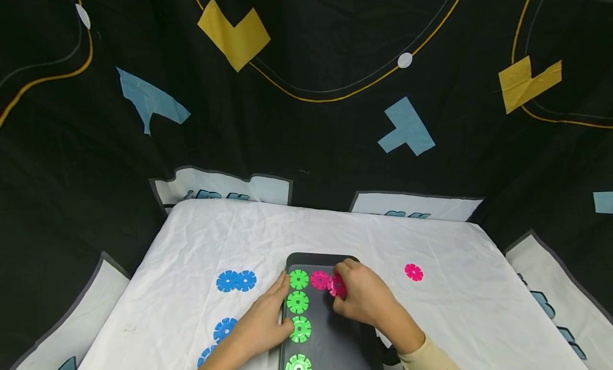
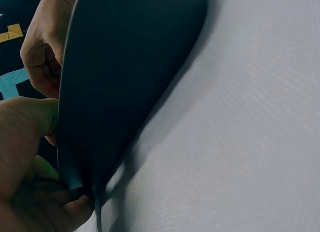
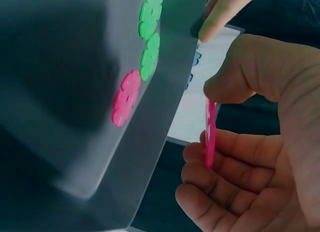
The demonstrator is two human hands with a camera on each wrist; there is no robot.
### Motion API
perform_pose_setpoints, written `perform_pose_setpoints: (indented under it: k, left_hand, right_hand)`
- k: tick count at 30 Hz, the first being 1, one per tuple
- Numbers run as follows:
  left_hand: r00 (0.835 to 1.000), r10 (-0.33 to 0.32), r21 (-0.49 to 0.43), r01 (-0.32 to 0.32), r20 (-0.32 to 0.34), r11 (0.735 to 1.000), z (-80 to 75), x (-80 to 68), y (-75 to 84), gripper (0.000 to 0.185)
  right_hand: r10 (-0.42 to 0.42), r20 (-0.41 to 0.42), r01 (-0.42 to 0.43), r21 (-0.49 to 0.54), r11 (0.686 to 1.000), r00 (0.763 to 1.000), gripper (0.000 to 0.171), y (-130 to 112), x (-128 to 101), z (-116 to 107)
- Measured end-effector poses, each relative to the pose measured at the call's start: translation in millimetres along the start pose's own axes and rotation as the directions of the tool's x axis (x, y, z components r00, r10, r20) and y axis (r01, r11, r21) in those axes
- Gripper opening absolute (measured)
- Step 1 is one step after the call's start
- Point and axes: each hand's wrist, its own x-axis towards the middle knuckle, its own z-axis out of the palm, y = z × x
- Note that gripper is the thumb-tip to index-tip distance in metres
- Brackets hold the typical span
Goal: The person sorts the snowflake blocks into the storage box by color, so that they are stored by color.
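Observation:
A dark grey tray (image 1: 335, 340) lies on the white cloth in front of me. My left hand (image 1: 265, 319) holds its left side, thumb over the rim by a green disc (image 1: 301, 329) and fingers along the outer wall. Between thumb and fingers my right hand (image 1: 361, 295) pinches a pink interlocking disc (image 3: 210, 137), over the tray's far right part. Another pink disc (image 1: 320, 280) lies flat in the tray, just left of the held one. Several notched green discs (image 1: 298, 302) run in a column along the tray's left side.
To the tray's left, two blue discs (image 1: 237, 280) overlap on the cloth (image 1: 158, 306), with more blue discs (image 1: 224, 330) nearer me. One loose pink disc (image 1: 414, 272) lies right of the tray. Behind the table hangs a black curtain (image 1: 306, 146) with taped shapes.

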Motion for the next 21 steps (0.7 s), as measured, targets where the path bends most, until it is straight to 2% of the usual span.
perform_pose_setpoints:
  k: [6, 12, 16, 21]
  left_hand:
    - [1.0, -0.007, 0.004, 0.007, -0.006, 1.0, 0.1, -0.7, -0.5, 0.086]
    - [1.0, -0.011, 0.003, 0.011, 0.001, 1.0, 0.3, -1.0, 0.0, 0.087]
    - [1.0, -0.008, 0.011, 0.008, -0.003, 1.0, 0.2, -1.3, 0.0, 0.087]
    - [1.0, 0.0, 0.019, 0.0, -0.007, 1.0, -0.1, -1.1, -0.2, 0.088]
  right_hand:
    - [-0.031, 0.018, 0.031, 0.036, 0.999, 0.999, 0.039, -3, 5, 6]
    - [-0.055, 0.073, 0.053, 0.031, 0.998, 0.996, 0.035, -8, 10, 14]
    - [-0.065, 0.15, 0.06, 0.04, 0.997, 0.986, 0.027, -10, 13, 19]
    - [-0.059, 0.274, 0.043, 0.064, 0.997, 0.96, 0.021, -11, 16, 26]
